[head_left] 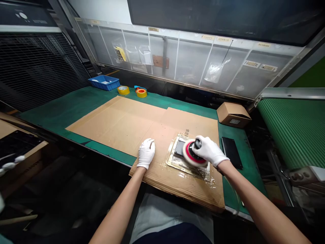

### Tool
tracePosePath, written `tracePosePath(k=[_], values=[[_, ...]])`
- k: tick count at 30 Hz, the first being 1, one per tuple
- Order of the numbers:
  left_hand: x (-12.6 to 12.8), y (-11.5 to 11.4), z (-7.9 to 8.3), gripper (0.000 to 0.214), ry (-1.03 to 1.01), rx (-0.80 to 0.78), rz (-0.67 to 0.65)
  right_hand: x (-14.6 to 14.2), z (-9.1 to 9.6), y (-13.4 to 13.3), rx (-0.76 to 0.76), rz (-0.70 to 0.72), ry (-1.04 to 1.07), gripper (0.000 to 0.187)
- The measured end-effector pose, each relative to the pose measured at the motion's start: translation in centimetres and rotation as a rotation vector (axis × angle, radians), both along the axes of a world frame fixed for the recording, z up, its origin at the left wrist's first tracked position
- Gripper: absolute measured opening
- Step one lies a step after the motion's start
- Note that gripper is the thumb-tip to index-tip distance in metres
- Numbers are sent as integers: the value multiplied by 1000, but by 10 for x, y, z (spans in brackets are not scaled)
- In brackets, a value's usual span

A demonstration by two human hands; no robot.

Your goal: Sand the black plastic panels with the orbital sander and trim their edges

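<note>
My right hand (pixel 209 150), in a white glove, is wrapped around the dark knob of a handheld polisher (pixel 195 154) with a red and white round pad. The pad's edge looks blurred. It covers the right part of a flat dark plate (pixel 179 147), which lies in a shallow frame (pixel 174 165) edged with yellowish tape. Shiny, wet-looking spots surround the frame. My left hand (pixel 146 152), also gloved, rests loosely curled on the cardboard (pixel 149 176) left of the frame, with nothing visible in it. A hose trails below my right wrist.
Beyond lies a larger cardboard sheet (pixel 122 122) on the green table (pixel 76 101). Tape rolls (pixel 123 90) and a blue bin (pixel 104 82) stand at the back left. On the right are a black panel (pixel 232 152), a small carton (pixel 234 114) and a green ribbed surface (pixel 294 125).
</note>
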State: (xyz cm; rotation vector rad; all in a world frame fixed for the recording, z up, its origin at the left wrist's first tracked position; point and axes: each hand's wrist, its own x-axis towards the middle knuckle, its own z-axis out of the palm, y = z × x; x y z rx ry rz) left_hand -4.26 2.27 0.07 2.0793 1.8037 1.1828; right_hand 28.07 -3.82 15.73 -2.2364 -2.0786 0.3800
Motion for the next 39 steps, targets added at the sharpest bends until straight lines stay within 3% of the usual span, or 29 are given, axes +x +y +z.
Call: tracePosePath(k=[3, 8, 12, 16, 21, 25, 29, 34, 39], values=[[-1, 0, 0, 29, 1, 6, -15, -14, 2, 9, -6, -66, -66, 38], [-1, -1, -1, 29, 15, 4, -9, -33, 1, 18, -4, 113, 41, 35], [0, -1, 1, 29, 12, 13, -11, -38, 3, 20, 19, 10, -63, 33], [0, -2, 2, 28, 17, 1, -2, -46, 5, 16, 2, 173, 32, 29], [1, -2, 3, 27, 28, 10, -9, -59, 8, 21, 19, 73, -48, 30], [0, -3, 3, 28, 21, 16, -12, -63, 6, 23, 14, 207, 13, 30], [0, -3, 2, 28, 19, 16, -11, -64, 7, 19, 35, 38, -65, 29], [-1, -3, 2, 27, -11, -4, -6, -61, 9, 6, -18, 189, 16, 32], [-1, -5, 2, 27, -24, -1, -12, -43, 5, -5, 34, -36, -95, 34]])
